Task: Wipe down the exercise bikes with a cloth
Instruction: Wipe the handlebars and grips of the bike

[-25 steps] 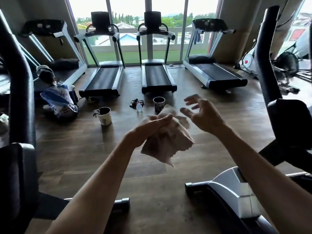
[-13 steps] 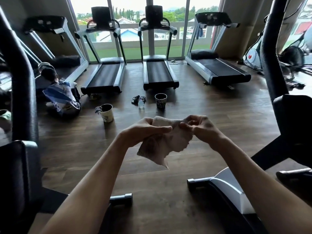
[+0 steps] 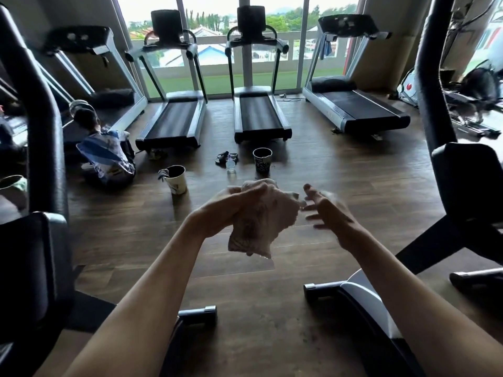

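1. Cloth (image 3: 261, 221): we hold it in mid-air in front of us, above the wooden floor (image 3: 340, 172), between the two bike frames. It touches neither bike.
2. Left hand (image 3: 231, 205): fingers curled over the cloth's upper edge, gripping it; most of the cloth hangs down and to the right of that grip.
3. Right hand (image 3: 326, 210): fingers spread and loose, holding nothing, blurred. It sits just beside the cloth's right edge; whether a fingertip touches the fabric we cannot tell.
4. Lie of the cloth: bunched, its long axis running from the left-hand grip down to a ragged lower corner. We judge the right hand the nearer one to take the free side.
5. Look of the cloth: pale, pinkish-white, crumpled and folded, terry-like, with a frayed lower edge; likely soft and limp in handling.
6. Bikes: the right exercise bike (image 3: 468, 186) with its white base (image 3: 364, 303) is near our right arm; the left exercise bike (image 3: 35, 240) is well apart from the cloth. We judge wiping has yet to begin on either.
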`<state>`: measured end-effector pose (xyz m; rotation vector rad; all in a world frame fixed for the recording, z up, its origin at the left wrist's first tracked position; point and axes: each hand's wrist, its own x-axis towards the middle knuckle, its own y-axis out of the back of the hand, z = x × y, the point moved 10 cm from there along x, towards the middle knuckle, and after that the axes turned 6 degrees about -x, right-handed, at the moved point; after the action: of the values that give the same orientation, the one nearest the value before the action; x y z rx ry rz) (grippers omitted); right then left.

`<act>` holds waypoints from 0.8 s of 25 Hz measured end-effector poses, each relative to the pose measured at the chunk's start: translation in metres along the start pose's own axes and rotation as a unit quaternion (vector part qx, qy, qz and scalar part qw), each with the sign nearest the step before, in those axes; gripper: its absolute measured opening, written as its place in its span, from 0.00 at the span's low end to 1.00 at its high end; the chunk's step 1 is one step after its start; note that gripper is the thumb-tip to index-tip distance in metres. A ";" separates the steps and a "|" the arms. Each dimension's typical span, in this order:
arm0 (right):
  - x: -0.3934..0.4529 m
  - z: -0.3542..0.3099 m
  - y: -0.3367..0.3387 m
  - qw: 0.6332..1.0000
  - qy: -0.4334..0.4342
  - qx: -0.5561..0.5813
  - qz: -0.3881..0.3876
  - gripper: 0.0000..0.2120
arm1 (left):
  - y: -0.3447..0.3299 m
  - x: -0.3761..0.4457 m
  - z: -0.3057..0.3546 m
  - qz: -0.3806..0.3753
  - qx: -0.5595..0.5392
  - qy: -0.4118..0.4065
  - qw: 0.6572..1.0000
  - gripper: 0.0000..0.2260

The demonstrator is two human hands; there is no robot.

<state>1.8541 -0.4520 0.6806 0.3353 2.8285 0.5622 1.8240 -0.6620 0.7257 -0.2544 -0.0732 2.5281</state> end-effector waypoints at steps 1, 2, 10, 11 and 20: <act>-0.011 0.014 -0.020 0.994 -0.050 0.055 -0.084 0.31 | 0.002 0.001 -0.001 0.014 -0.014 0.004 1.000 0.18; -0.022 0.020 -0.039 0.981 -0.077 0.095 -0.152 0.35 | 0.002 0.001 -0.003 0.029 -0.024 0.009 0.999 0.19; -0.030 -0.017 -0.042 0.946 0.070 0.292 -0.125 0.30 | -0.001 -0.003 0.007 0.079 -0.056 -0.014 0.995 0.14; -0.030 -0.018 -0.039 0.943 0.066 0.301 -0.125 0.32 | 0.000 -0.004 0.008 0.077 -0.055 -0.014 0.995 0.15; -0.035 -0.026 -0.025 0.970 -0.048 0.177 -0.162 0.48 | 0.011 -0.009 0.007 0.104 -0.011 -0.022 0.994 0.11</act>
<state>1.8750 -0.4932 0.7006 -0.0421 2.7941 -0.0268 1.8237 -0.6761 0.7324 -0.2258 -0.0966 2.7424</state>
